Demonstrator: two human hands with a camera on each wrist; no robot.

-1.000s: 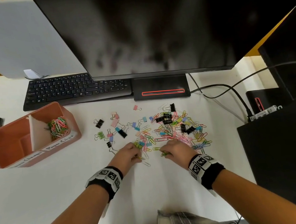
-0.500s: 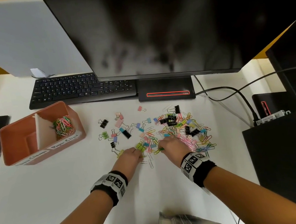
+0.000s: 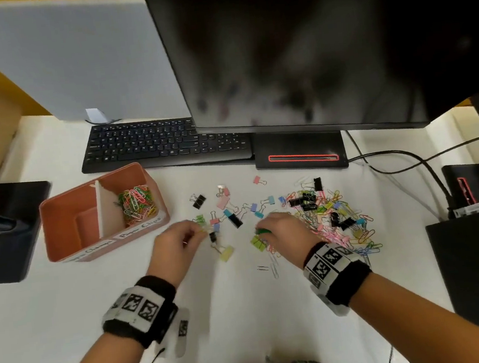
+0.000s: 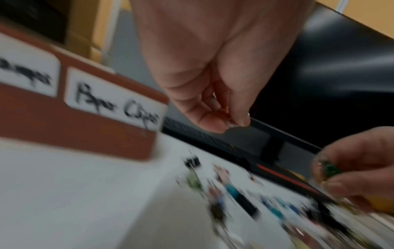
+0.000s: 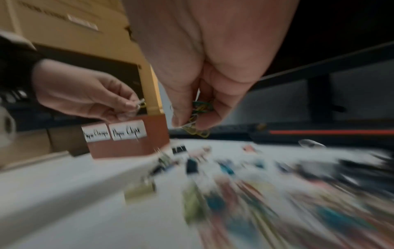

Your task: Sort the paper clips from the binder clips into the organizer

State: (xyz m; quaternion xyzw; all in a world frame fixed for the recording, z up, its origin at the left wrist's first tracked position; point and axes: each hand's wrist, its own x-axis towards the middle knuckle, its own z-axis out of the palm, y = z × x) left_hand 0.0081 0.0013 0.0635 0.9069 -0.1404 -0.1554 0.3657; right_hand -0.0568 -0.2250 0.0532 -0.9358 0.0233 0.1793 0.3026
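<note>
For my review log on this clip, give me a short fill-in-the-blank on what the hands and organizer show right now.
1. The paper clips already sorted lie in the organizer compartment labelled ____.
2. The other compartment, labelled Paper Clamps, holds ____ clips.
3. The right hand pinches a small bunch of ____ clips.
4. The keyboard lies ____ the organizer, farther from the person.

Missing words: Paper Clips; no; paper; behind

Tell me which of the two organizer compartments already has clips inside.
The right compartment, labelled "Paper Clips": it holds a heap of coloured paper clips. The left compartment, beyond the white divider, shows none.
</note>
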